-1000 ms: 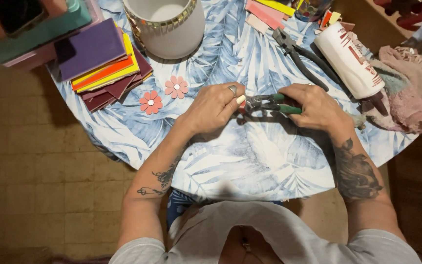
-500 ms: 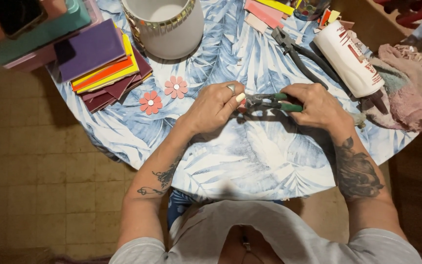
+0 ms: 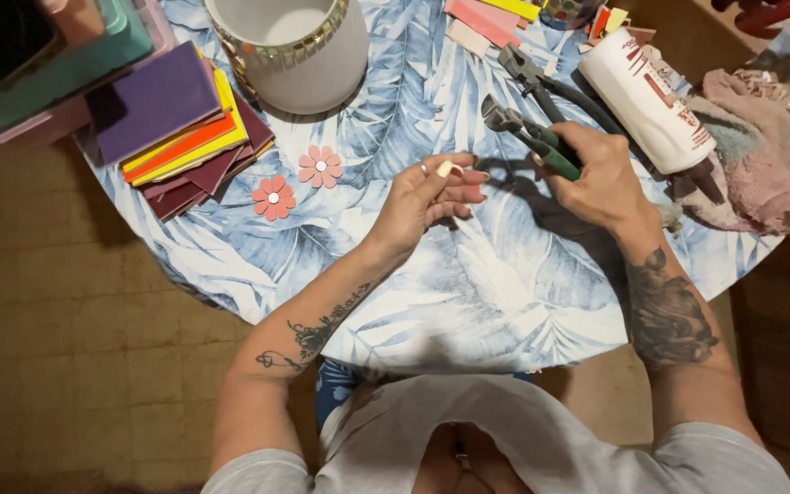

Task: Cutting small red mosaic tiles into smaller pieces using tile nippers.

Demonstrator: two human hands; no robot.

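Green-handled nippers (image 3: 530, 139) sit in the right hand (image 3: 596, 178), just right of the frame's centre and toward the top; the fingers wrap around the handles in a closed grasp, and the metal head points to the upper left, raised over the tablecloth. Whether the tool's jaws are shut or parted cannot be told at this size. The left hand (image 3: 427, 197) lies at the centre of the frame, loosely curled and half open, fingers pointing right toward the tool without touching it; a small pale piece (image 3: 445, 168) is pinched at its fingertips, against the thumb. Both hands hover over the round table (image 3: 468, 293), which is covered with a blue and white leaf-print cloth. 2 pink flower shapes (image 3: 296, 181) lie on the cloth left of the left hand, near it but apart. A stack of coloured tiles (image 3: 180, 123), purple on top with yellow, orange and dark red below, lies in the upper left. A white round pot (image 3: 290, 50) with a mosaic rim stands at the top centre. A second pair of dark pliers (image 3: 541, 82) lies just above the right hand, beside a white glue bottle (image 3: 646, 96) lying tilted in the upper right, with a pink cloth (image 3: 761, 155) at the right edge.
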